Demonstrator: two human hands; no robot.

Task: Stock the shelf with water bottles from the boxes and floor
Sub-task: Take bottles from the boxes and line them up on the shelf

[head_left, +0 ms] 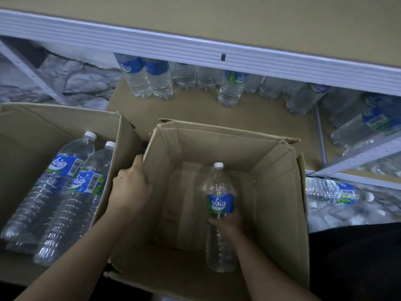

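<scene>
Cardboard may buckle where my left hand (130,187) grips the box (280,192) by its rim, and the smooth bottle (220,203) clasped in my right hand (226,222) could slip.

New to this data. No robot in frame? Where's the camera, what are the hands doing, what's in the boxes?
No robot: a person works bare-handed. The one picture comes from a wide-angle camera on their head, looking down. The left hand grips the side wall of an open cardboard box; the right hand holds a blue-labelled water bottle inside it, cap up. A second box to the left holds two more bottles. Ahead, the shelf carries standing bottles; another bottle lies on its side at far right.
</scene>
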